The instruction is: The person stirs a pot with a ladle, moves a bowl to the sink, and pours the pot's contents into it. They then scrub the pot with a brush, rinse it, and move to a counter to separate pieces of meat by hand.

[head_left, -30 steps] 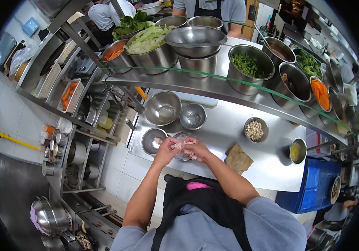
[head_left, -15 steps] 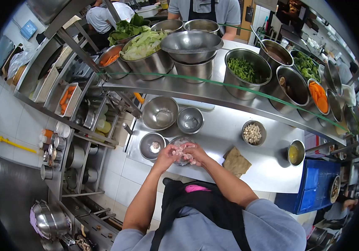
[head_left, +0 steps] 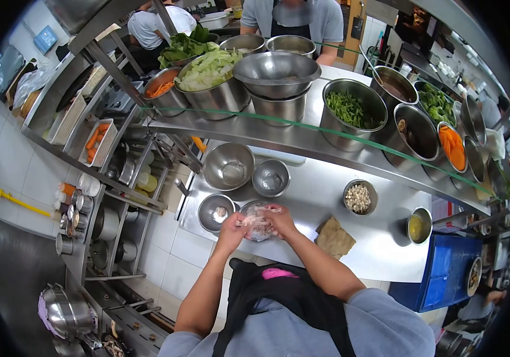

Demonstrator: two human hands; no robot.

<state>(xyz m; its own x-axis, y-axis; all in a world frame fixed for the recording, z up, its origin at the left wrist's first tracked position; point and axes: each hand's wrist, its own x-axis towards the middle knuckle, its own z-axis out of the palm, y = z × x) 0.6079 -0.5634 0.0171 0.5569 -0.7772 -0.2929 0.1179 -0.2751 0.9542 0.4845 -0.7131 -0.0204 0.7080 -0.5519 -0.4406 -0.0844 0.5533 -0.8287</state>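
My left hand (head_left: 231,231) and my right hand (head_left: 281,222) are both closed on pale pink raw meat (head_left: 255,219). The meat stretches between my fingers, over a metal bowl (head_left: 245,207) that my hands partly cover. More of the pink meat seems to lie inside it. Just left stands a small metal bowl (head_left: 201,212) with a little pale pink lump in it. Behind are a large metal bowl (head_left: 210,162) and a smaller one (head_left: 257,183), each with a shiny bottom. A brown folded cloth (head_left: 335,238) lies right of my right forearm.
On the steel table (head_left: 380,250) are a bowl of chopped pale pieces (head_left: 359,199) and a bowl of yellow liquid (head_left: 418,225). Above runs a steel shelf (head_left: 219,125) with pots of vegetables, edged by a glass strip. A blue bin (head_left: 439,268) stands right. Other people (head_left: 320,18) stand behind.
The meat between my hands has been spread into a longer, stringier shape, and my hands have shifted slightly apart. The whole view has moved down a little in the frame.
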